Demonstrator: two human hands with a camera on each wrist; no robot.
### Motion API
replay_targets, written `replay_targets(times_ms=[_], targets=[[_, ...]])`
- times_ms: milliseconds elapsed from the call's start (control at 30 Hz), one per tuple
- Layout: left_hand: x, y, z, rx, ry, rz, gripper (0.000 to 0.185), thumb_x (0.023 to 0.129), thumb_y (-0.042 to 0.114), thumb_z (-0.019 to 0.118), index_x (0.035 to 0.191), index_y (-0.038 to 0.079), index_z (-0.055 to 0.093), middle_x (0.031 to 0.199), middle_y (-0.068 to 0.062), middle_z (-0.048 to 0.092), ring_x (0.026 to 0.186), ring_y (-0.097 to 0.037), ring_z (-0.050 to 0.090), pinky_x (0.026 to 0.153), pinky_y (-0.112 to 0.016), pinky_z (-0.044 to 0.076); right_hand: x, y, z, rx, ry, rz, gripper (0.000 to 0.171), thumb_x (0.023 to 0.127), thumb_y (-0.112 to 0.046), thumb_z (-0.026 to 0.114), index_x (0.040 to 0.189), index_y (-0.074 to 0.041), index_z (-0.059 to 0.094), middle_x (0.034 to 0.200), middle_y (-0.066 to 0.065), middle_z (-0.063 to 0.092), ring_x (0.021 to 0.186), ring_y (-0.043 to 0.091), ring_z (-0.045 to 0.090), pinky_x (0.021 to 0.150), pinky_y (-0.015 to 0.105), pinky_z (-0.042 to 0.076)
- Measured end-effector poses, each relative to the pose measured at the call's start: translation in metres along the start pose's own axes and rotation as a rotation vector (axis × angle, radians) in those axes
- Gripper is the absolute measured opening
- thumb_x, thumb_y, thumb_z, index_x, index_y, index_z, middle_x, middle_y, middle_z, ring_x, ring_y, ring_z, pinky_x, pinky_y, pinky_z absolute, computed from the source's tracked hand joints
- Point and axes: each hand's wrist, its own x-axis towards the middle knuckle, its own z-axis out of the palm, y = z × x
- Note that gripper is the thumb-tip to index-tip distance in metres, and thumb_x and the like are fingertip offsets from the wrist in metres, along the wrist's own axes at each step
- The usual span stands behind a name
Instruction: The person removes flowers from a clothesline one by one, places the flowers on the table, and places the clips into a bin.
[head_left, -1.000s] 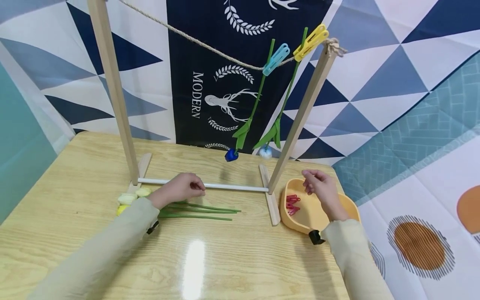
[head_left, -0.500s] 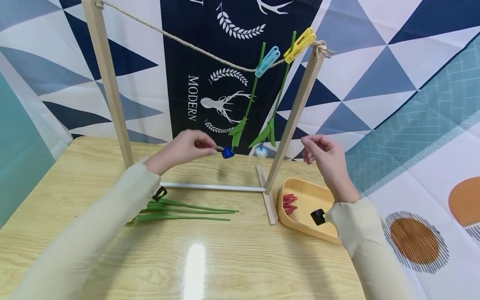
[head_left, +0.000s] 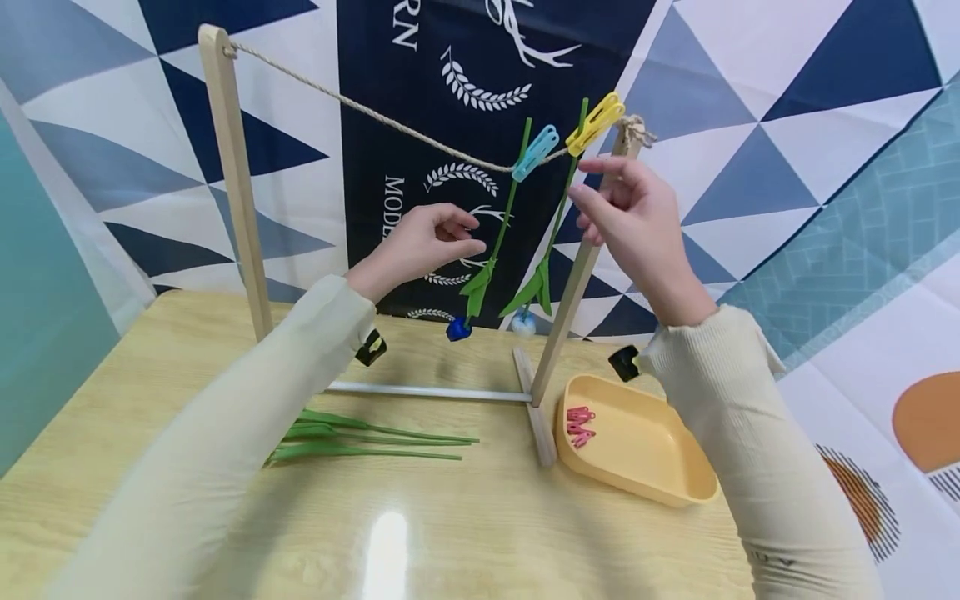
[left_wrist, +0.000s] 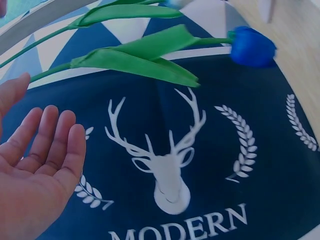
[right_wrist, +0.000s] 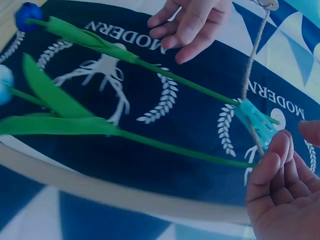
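Two artificial tulips hang head-down from a rope (head_left: pixel 390 123). A light blue peg (head_left: pixel 535 152) holds the blue tulip (head_left: pixel 458 329), and a yellow peg (head_left: pixel 596 123) holds the white one (head_left: pixel 523 323). My left hand (head_left: pixel 472 237) hovers just left of the blue tulip's stem (head_left: pixel 501 233); its fingers (left_wrist: pixel 55 145) are relaxed and hold nothing. My right hand (head_left: pixel 592 200) is raised beside the right post, just below the yellow peg. Its fingers (right_wrist: pixel 280 170) are loosely curled near the blue peg (right_wrist: pixel 255 120) and are empty.
The wooden rack's left post (head_left: pixel 236 192) and right post (head_left: pixel 581 267) stand on the wooden table (head_left: pixel 465 533). Several green stems (head_left: pixel 375 433) lie in front of its white crossbar (head_left: pixel 427 391). A yellow tray (head_left: pixel 660 467) with red pegs (head_left: pixel 579 421) sits at the right.
Both hands have risen, the left from the stems on the table and the right from over the tray, up to the hanging stems. The view has tilted upward.
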Motion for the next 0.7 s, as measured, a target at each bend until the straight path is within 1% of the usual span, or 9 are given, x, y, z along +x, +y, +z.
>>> replay_targets(times_ms=[67, 133, 267, 333, 433, 533, 600, 700], targets=[[0.005, 0.005, 0.003, -0.027, 0.006, 0.01, 0.039, 0.087, 0.029, 0.067, 0.12, 0.012, 0.059, 0.106, -0.005, 0.062, 0.093, -0.016, 0.056, 0.079, -0.027, 0.046, 0.011, -0.008, 0.002, -0.072, -0.029, 0.013, 0.042, 0.087, -0.025, 0.066, 0.126, -0.013, 0.054, 0.066, -0.002, 0.059, 0.056, 0.01, 0.056, 0.056, 0.018, 0.048], [0.01, 0.01, 0.005, -0.066, 0.017, 0.018, 0.04, 0.086, 0.029, 0.068, 0.121, 0.011, 0.058, 0.108, -0.005, 0.062, 0.094, -0.016, 0.057, 0.08, -0.027, 0.047, 0.021, -0.017, 0.004, -0.118, -0.065, 0.024, 0.048, 0.088, -0.027, 0.065, 0.131, -0.016, 0.05, 0.066, -0.003, 0.059, 0.054, 0.009, 0.055, 0.055, 0.018, 0.048], [0.019, 0.015, 0.011, -0.16, 0.022, 0.001, 0.045, 0.085, 0.029, 0.069, 0.125, 0.011, 0.056, 0.112, -0.005, 0.063, 0.1, -0.015, 0.059, 0.085, -0.028, 0.048, 0.036, -0.03, 0.009, -0.228, -0.125, 0.071, 0.057, 0.089, -0.03, 0.062, 0.141, -0.019, 0.04, 0.069, -0.002, 0.059, 0.053, 0.009, 0.055, 0.055, 0.018, 0.048], [0.022, 0.016, 0.015, -0.201, 0.01, -0.008, 0.048, 0.085, 0.029, 0.069, 0.127, 0.011, 0.054, 0.116, -0.005, 0.063, 0.103, -0.015, 0.059, 0.088, -0.029, 0.048, 0.042, -0.035, 0.012, -0.292, -0.153, 0.099, 0.06, 0.091, -0.033, 0.06, 0.144, -0.019, 0.035, 0.069, -0.002, 0.059, 0.053, 0.009, 0.055, 0.056, 0.019, 0.049], [0.027, 0.018, 0.021, -0.236, -0.006, -0.002, 0.05, 0.086, 0.029, 0.068, 0.129, 0.01, 0.052, 0.118, -0.007, 0.062, 0.106, -0.016, 0.059, 0.09, -0.03, 0.049, 0.049, -0.043, 0.016, -0.393, -0.212, 0.159, 0.067, 0.092, -0.041, 0.055, 0.147, -0.017, 0.028, 0.067, -0.003, 0.061, 0.054, 0.009, 0.057, 0.058, 0.02, 0.05], [0.029, 0.02, 0.025, -0.259, -0.01, 0.011, 0.046, 0.087, 0.027, 0.067, 0.127, 0.009, 0.054, 0.117, -0.009, 0.063, 0.105, -0.017, 0.06, 0.091, -0.031, 0.049, 0.054, -0.049, 0.019, -0.488, -0.286, 0.22, 0.074, 0.092, -0.049, 0.051, 0.149, -0.012, 0.021, 0.064, -0.004, 0.062, 0.055, 0.01, 0.061, 0.061, 0.021, 0.052], [0.029, 0.021, 0.026, -0.275, -0.002, 0.02, 0.041, 0.087, 0.026, 0.067, 0.123, 0.008, 0.056, 0.114, -0.008, 0.065, 0.103, -0.017, 0.061, 0.09, -0.03, 0.049, 0.057, -0.051, 0.02, -0.548, -0.327, 0.242, 0.073, 0.092, -0.049, 0.051, 0.147, -0.008, 0.025, 0.064, -0.005, 0.063, 0.056, 0.01, 0.063, 0.062, 0.022, 0.053], [0.031, 0.021, 0.029, -0.309, 0.009, 0.035, 0.033, 0.088, 0.023, 0.066, 0.117, 0.008, 0.061, 0.11, -0.008, 0.067, 0.1, -0.017, 0.063, 0.087, -0.028, 0.05, 0.058, -0.053, 0.019, -0.594, -0.347, 0.26, 0.063, 0.093, -0.044, 0.051, 0.139, -0.005, 0.034, 0.065, -0.004, 0.063, 0.057, 0.011, 0.064, 0.063, 0.022, 0.054]])
